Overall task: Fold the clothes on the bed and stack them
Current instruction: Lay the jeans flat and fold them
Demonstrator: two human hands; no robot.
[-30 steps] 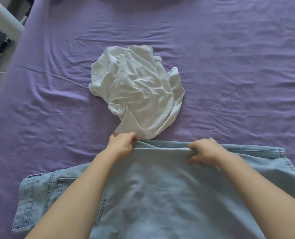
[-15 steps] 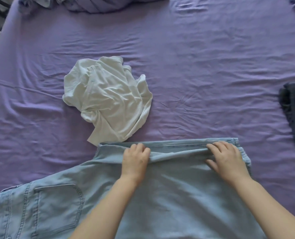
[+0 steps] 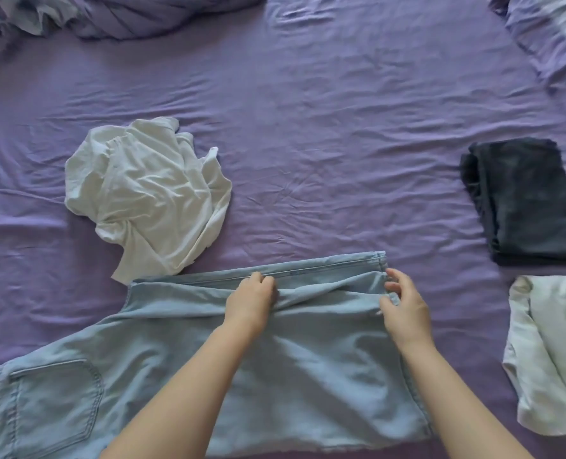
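Both hands, left hand (image 3: 250, 301) and right hand (image 3: 404, 309), are pinching the half-folded jeans (image 3: 275, 359); two folded clothes (image 3: 526, 200) are lying aside, the white shirt (image 3: 149, 197) is waiting crumpled

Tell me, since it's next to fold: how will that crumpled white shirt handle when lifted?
The white shirt likely hangs limp, judging by its soft creases. It looks thin, so probably light. Bunched as it lies, it may need shaking out first.
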